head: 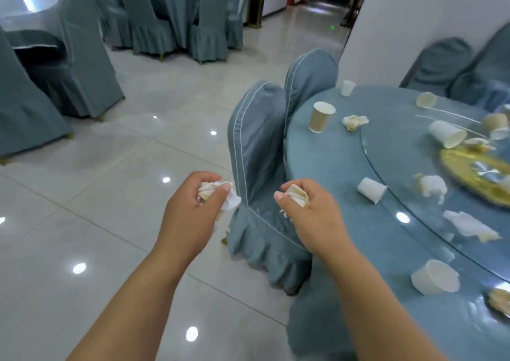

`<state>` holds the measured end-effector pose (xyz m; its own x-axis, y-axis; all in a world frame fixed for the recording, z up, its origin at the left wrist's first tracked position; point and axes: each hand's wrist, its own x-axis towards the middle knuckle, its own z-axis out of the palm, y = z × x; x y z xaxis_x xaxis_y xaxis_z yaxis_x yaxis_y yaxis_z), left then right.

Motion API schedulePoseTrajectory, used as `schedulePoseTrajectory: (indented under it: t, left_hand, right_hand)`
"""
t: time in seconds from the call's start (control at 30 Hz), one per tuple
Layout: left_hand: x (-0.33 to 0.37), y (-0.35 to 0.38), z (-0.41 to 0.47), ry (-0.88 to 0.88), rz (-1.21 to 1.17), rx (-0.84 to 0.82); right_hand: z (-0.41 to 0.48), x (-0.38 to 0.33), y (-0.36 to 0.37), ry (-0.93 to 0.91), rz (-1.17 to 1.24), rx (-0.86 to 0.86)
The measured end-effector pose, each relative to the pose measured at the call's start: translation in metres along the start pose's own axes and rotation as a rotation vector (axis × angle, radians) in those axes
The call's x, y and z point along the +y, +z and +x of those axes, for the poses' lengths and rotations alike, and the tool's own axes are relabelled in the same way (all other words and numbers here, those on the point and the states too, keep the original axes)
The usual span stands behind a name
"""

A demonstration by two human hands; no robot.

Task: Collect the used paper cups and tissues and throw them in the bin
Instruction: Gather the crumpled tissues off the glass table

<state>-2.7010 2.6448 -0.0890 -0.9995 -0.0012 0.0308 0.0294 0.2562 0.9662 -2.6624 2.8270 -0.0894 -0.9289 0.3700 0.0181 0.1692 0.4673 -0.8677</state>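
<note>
My left hand (pixel 190 209) grips a crumpled white tissue (pixel 230 200) out over the floor, left of the table. My right hand (pixel 311 214) holds another crumpled, stained tissue (pixel 297 193) near the table's left edge. On the round blue table (pixel 345 222) stands a brown paper cup (pixel 320 117). White cups lie tipped over (pixel 372 190), (pixel 434 278), (pixel 447 137). More tissues are scattered (pixel 354 121), (pixel 432 187), (pixel 469 226). A dark bin (pixel 255 9) stands far off by the back wall.
Two blue-covered chairs (pixel 259 153) stand against the table's left side, between my hands. A glass turntable (pixel 414 167) carries a gold dish (pixel 474 173). Other covered tables and chairs (pixel 176 16) fill the back left. Glossy tiled floor (pixel 110 195) stretches towards the bin.
</note>
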Motion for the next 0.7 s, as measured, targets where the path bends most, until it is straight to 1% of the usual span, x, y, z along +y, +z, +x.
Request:
schedulePoseTrajectory:
  t: [0.17, 0.33, 0.57, 0.7]
  left_hand:
    - [0.012, 0.049, 0.042, 0.004, -0.02, -0.086]
    - [0.019, 0.076, 0.092, 0.011, -0.008, -0.19]
    - [0.031, 0.108, 0.155, 0.034, 0.056, -0.464]
    - [0.041, 0.137, 0.175, 0.001, 0.014, -0.613]
  right_hand:
    - [0.041, 0.017, -0.033, 0.085, 0.073, 0.141]
    - [0.076, 0.023, -0.044, 0.184, 0.108, 0.24]
    - [0.098, 0.022, -0.045, 0.318, 0.042, 0.422]
    - [0.095, 0.026, -0.056, 0.416, 0.029, 0.534]
